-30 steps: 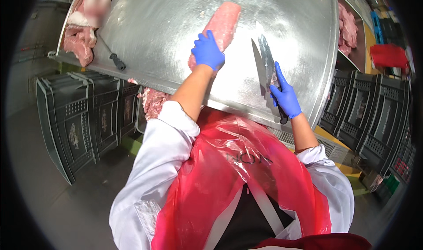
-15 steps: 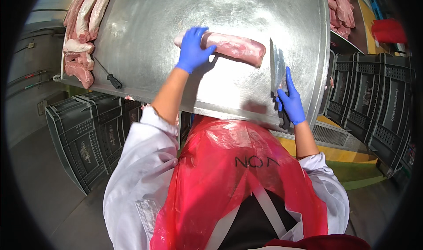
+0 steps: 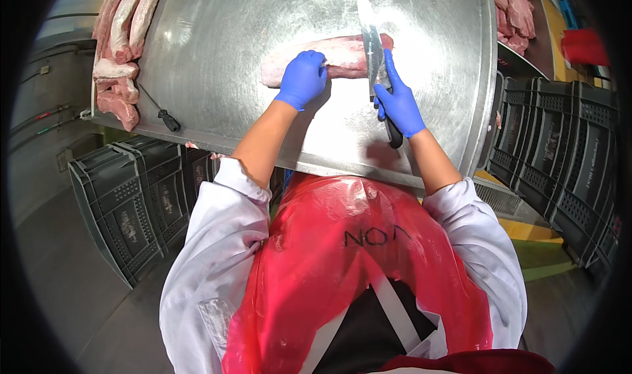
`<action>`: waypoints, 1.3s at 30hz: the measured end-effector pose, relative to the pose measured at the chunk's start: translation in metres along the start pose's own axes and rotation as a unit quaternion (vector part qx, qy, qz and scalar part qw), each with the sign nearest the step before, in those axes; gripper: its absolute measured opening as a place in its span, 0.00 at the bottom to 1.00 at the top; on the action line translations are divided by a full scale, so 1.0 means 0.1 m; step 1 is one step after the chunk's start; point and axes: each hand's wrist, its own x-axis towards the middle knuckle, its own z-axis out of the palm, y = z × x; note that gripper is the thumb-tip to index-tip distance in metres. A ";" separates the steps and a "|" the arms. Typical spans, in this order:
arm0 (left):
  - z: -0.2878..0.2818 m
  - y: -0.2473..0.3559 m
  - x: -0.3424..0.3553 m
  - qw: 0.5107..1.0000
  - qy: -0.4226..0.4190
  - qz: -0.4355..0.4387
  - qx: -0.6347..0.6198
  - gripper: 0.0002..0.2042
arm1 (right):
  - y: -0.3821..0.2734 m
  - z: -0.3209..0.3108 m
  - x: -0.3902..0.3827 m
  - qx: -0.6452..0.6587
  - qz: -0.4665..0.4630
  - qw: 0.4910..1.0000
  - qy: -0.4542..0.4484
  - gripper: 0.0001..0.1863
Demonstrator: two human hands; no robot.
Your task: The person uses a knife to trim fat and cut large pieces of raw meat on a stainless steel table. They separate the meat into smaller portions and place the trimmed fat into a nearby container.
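Note:
A long pale-pink pork loin (image 3: 349,53) lies crosswise on the steel table. My left hand (image 3: 304,79), in a blue glove, grips its near side left of the middle, fingers curled over the meat. In my blue-gloved right hand (image 3: 401,107) is a large knife (image 3: 370,35) with a black handle. Its forefinger stretches along the blade. The blade lies across the loin close to the right end and points away from me; whether it has cut in, I cannot tell.
Several loins (image 3: 128,22) are heaped at the table's left edge, near a sharpening steel (image 3: 170,120). A bin of meat (image 3: 512,15) stands beyond the right edge. Dark crates flank the table, left (image 3: 125,203) and right (image 3: 546,143).
My right hand has brought the knife leftward and away from me, from beside the loin onto its right end. The loin has turned slightly; my left hand has shifted right and nearer.

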 end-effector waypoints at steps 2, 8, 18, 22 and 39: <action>-0.08 0.03 0.00 0.997 0.013 -0.046 -0.065 0.09 | -0.01 0.09 0.12 -0.021 -0.020 0.999 -0.016 0.43; -0.41 0.11 0.19 0.989 -0.035 -0.100 -0.106 0.08 | -0.16 0.24 0.16 -0.173 -0.017 0.976 -0.135 0.42; -0.81 -0.03 0.57 0.932 -0.090 -0.194 -0.293 0.08 | -0.32 0.54 0.70 -0.152 -0.105 0.970 -0.156 0.36; -1.02 -0.24 0.61 0.905 -0.094 -0.249 -0.333 0.08 | -0.30 0.30 0.20 -0.229 0.000 0.944 -0.237 0.38; -2.14 -0.36 0.54 0.773 -0.114 -0.140 -0.609 0.05 | -0.30 1.75 0.50 -0.246 -0.015 0.960 -0.132 0.40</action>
